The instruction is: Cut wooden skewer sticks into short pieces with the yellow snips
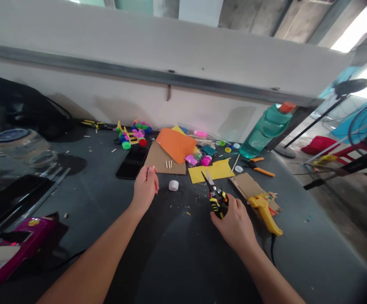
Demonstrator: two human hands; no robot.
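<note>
My right hand (pixel 236 219) is closed round the handles of black and yellow cutting pliers (pixel 214 195), whose blades are parted and point away from me, near a yellow paper sheet (pixel 213 170). My left hand (pixel 145 188) is closed with its fingers curled together; anything inside it is hidden. Just right of that hand, a small white round cap (pixel 173 185) rests on the dark table (pixel 171 253). Beyond it, a few short wooden sticks (pixel 169 164) lie on a piece of brown cardboard (pixel 153 158), partly under an orange sheet (pixel 177 144).
A yellow glue gun (pixel 265 211) lies on cardboard at the right, with orange-handled pliers (pixel 264 171) and a teal bottle (pixel 264 131) behind. A black phone (pixel 131 162) and colourful toy pieces (pixel 133 136) lie back left. A magenta device (pixel 31 236) stands at the left.
</note>
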